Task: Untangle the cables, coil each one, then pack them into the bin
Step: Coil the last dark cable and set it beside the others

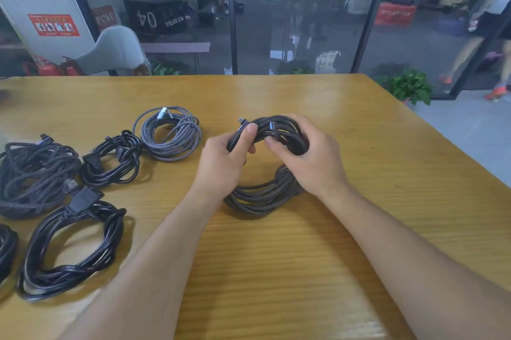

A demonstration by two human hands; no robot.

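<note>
A dark braided cable [262, 195] is gathered into a coil at the middle of the wooden table [359, 160], its upper loops lifted off the surface. My left hand [224, 162] grips the left side of those loops, thumb on top near a silver plug tip. My right hand [309, 154] curls round the right side of the same coil. Several coiled cables lie to the left: a grey braided coil [171, 136], a small black coil [110, 162], a dark braided bundle [33, 176] and a large black coil [72, 248]. No bin is in view.
Another black cable [7, 248] shows partly at the left edge. The table's right edge runs diagonally toward the floor. Behind the table stand glass walls, a grey chair [116, 49] and potted plants [409, 85]. A person walks past at the far right.
</note>
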